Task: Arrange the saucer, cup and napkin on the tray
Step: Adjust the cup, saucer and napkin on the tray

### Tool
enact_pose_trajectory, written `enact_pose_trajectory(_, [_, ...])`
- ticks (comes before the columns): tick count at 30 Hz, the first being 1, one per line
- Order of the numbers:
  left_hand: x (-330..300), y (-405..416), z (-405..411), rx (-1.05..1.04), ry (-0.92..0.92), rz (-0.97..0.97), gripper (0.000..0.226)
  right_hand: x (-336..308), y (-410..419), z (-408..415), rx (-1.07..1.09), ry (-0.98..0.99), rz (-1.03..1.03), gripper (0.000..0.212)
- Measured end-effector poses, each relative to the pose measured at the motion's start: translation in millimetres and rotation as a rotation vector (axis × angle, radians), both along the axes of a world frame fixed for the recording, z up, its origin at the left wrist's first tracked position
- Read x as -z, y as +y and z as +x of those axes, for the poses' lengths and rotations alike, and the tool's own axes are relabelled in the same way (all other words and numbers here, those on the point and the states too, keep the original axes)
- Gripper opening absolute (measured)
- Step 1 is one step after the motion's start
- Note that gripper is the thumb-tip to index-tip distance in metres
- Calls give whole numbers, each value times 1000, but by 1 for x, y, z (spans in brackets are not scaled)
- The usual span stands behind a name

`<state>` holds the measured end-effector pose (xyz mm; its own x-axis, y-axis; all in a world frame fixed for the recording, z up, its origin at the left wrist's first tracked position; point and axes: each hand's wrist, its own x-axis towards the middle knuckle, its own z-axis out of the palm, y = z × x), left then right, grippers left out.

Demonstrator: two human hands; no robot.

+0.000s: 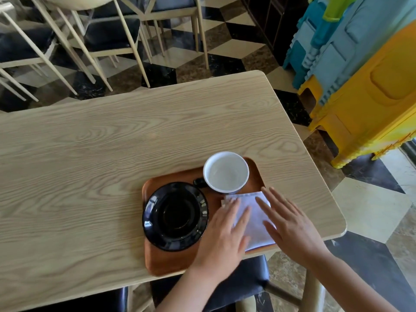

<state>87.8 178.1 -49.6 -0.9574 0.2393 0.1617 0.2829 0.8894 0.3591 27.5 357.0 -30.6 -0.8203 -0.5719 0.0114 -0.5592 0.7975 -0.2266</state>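
Here, napkin (254, 219) at tray (162, 264) edge.

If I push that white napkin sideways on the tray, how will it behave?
The napkin looks thin and folded, so it would probably bunch or unfold rather than slide stiffly. It seems very light. With the left hand and right hand flat on it, it should move with them.

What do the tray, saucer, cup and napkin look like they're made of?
Tray: likely wood or wood-look, matt reddish-brown surface.
Saucer: probably glazed ceramic, black with sharp glossy highlights.
Cup: likely ceramic too, smooth white inside, dark outside.
Napkin: thin white paper or cloth, folded flat; can't tell which.
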Motion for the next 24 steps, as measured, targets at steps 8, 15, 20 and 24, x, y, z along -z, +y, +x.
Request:
enact_pose_trajectory(8, [14, 14, -1, -57, -150, -192, 60, 7, 0, 7, -36, -99, 222, 69])
enact_pose_trajectory(15, [16, 2, 8, -65, -138, -231, 61, 9, -9, 12, -52, -97, 217, 54])
enact_pose_trajectory(20, [19, -3, 15, -75, -159, -222, 58, 17, -14, 16, -79, -36, 181, 51])
enact_pose_trajectory(24, [20, -5, 15, -79, -161, -233, 56, 19, -14, 17, -74, -29, 207, 51])
